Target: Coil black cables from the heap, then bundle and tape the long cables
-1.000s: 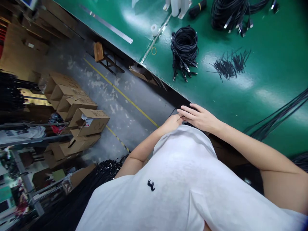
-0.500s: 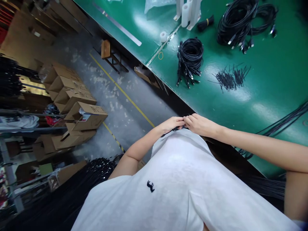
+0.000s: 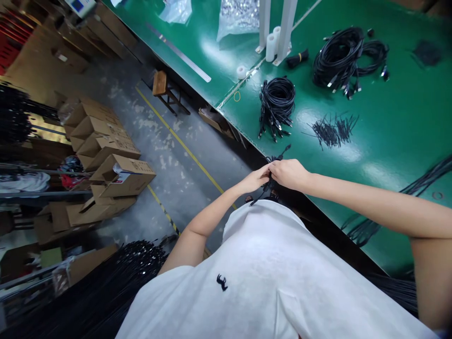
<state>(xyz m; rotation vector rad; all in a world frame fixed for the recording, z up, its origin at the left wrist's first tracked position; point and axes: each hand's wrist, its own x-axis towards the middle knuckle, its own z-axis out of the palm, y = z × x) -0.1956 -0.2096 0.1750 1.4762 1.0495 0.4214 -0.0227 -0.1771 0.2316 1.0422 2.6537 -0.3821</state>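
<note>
My left hand (image 3: 257, 180) and my right hand (image 3: 291, 174) meet in front of my waist, at the edge of the green table (image 3: 381, 155). Both are closed on a coiled black cable (image 3: 285, 149). One end of it sticks up past my fingers toward the table, and another part hangs below them. My fingertips cover the middle of the coil. Nearest on the table is a round bundle of black cables (image 3: 278, 101) with metal plugs. To its right lies a loose pile of short black ties (image 3: 334, 131).
Larger cable coils (image 3: 339, 56) lie farther back, near white posts (image 3: 285, 28) and a tied black bundle (image 3: 297, 59). A steel ruler (image 3: 187, 59) lies along the table edge. Long cables (image 3: 420, 186) cross the right side. Cardboard boxes (image 3: 123, 181) and a wooden stool (image 3: 161, 84) stand on the floor.
My right hand's fingers have gone from stretched out to closed. The coiled cable, mostly hidden before, now shows between my hands, which have lifted slightly toward the table edge. The view has shifted.
</note>
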